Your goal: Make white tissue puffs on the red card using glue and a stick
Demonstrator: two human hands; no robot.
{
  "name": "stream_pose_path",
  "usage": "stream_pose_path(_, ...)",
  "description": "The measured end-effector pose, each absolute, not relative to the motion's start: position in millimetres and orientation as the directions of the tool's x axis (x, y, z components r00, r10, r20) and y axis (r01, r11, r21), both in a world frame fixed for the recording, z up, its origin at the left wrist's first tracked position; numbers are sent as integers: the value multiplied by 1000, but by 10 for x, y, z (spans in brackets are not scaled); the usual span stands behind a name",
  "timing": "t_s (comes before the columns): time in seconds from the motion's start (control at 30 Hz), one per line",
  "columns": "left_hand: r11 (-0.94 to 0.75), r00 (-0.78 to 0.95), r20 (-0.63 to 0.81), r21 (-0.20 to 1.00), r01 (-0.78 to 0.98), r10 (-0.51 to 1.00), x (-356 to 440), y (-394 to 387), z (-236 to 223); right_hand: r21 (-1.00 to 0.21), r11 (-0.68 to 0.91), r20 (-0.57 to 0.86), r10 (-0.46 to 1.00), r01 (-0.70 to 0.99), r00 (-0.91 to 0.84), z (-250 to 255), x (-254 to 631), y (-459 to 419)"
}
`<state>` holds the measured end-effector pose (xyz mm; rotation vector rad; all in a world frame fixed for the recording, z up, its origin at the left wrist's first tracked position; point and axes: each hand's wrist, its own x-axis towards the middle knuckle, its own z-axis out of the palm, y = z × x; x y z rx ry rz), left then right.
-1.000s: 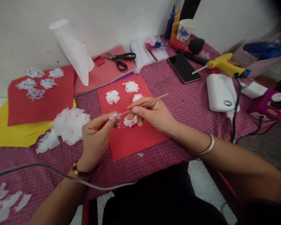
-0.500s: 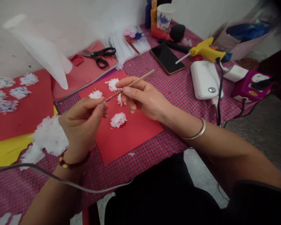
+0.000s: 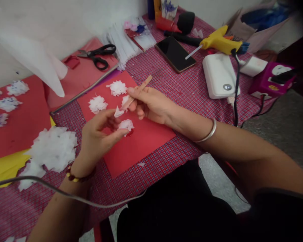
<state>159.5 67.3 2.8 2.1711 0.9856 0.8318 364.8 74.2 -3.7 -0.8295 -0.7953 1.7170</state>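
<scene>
My right hand pinches a thin wooden stick with a small white tissue piece on its lower tip. My left hand hovers just below and left of that tip, fingers loosely curled and apart, holding nothing. Both hands are over a red paper sheet that carries white tissue flowers: one right by my left fingertips, two more farther back.
A pile of white tissue pieces lies left on the checked cloth. Scissors, a phone, a yellow glue gun, a white power bank and a purple box sit behind and right. A grey cable crosses my left forearm.
My left hand has let go of the stick's tip and opened, dropping lower. The right hand lowered the stick toward the red sheet with the tissue piece on it. The view shifted right.
</scene>
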Motion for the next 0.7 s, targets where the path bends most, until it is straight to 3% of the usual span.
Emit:
stream_pose_path(0.13,-750,729,216,340,567,649,1582,727,-76,-824,-270,-177,958,-497,-228,-74,3772,829)
stream_pose_path(0.2,-762,750,165,263,592,640,1612,729,-117,-827,-265,-173,959,-495,-224,-91,3808,849)
stream_pose_path(0.43,-687,707,88,347,638,701,1660,822,-196,-892,-221,-119,957,-394,-266,-196,3905,721)
stream_pose_path(0.7,-654,701,79,443,612,709,1673,901,-185,-982,78,135,928,-173,-347,-270,3964,518)
